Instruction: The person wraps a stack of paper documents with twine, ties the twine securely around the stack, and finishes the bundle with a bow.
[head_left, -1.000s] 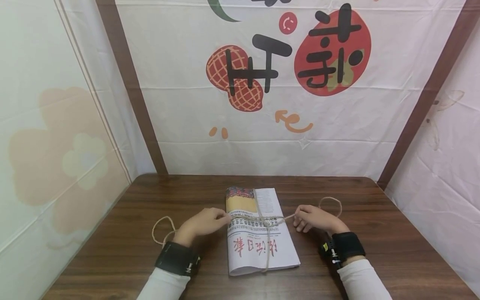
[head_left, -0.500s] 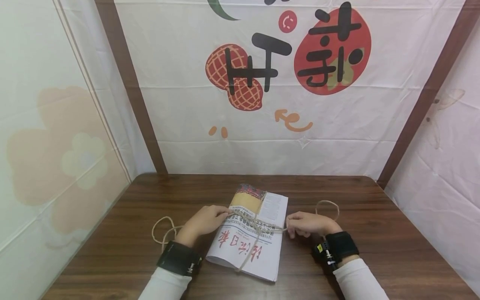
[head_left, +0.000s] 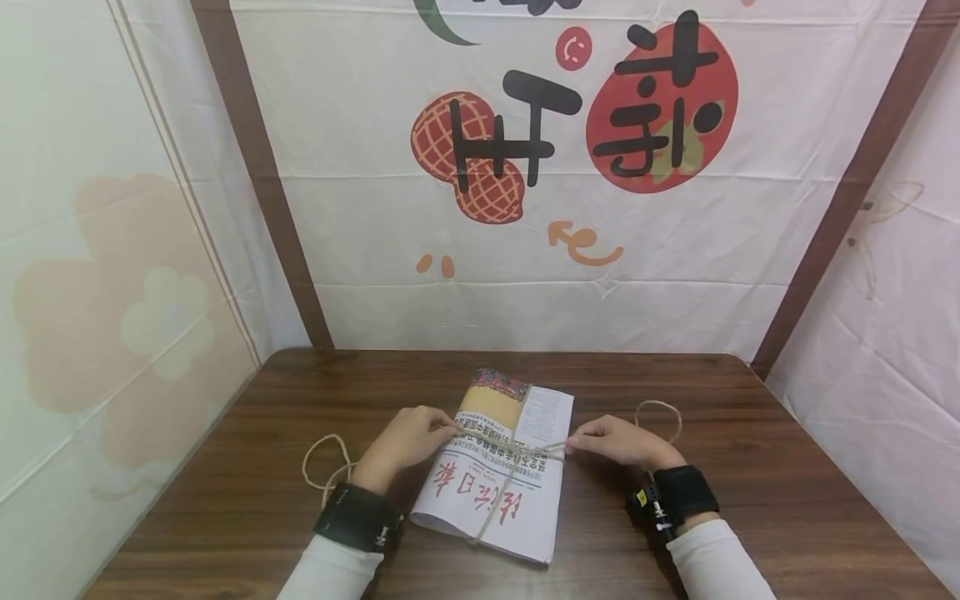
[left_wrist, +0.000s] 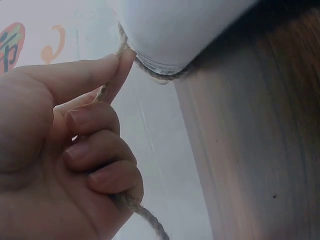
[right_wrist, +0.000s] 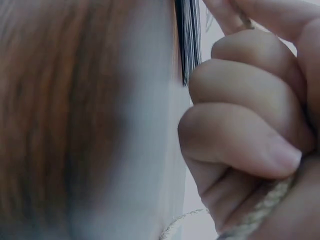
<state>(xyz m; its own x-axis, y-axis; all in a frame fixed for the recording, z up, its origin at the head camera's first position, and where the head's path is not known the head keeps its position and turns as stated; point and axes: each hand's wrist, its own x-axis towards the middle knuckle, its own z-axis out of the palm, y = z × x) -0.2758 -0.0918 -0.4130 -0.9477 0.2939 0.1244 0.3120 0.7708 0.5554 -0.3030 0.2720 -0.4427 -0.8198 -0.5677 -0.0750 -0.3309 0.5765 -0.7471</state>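
A folded newspaper (head_left: 491, 492) lies askew on the table, with twine (head_left: 492, 510) running lengthwise and crosswise over it. At its left edge my left hand (head_left: 405, 442) pinches one end of the twine between thumb and index finger. The left wrist view shows that twine (left_wrist: 147, 220) passing through the curled fingers and out below. My right hand (head_left: 618, 440) pinches the other end at the newspaper's right edge, its remaining fingers curled round the twine (right_wrist: 265, 207) in the right wrist view. The strands cross near the middle of the newspaper.
Loose twine loops trail behind each wrist, a left loop (head_left: 324, 460) and a right loop (head_left: 663, 408). The brown wooden table (head_left: 337, 375) ends at a white printed curtain (head_left: 375, 275). Both wrists wear black bands.
The newspaper has turned on the table, its near end swinging left and its far end right. My right hand has moved left toward it, while the left hand stays nearly in place.
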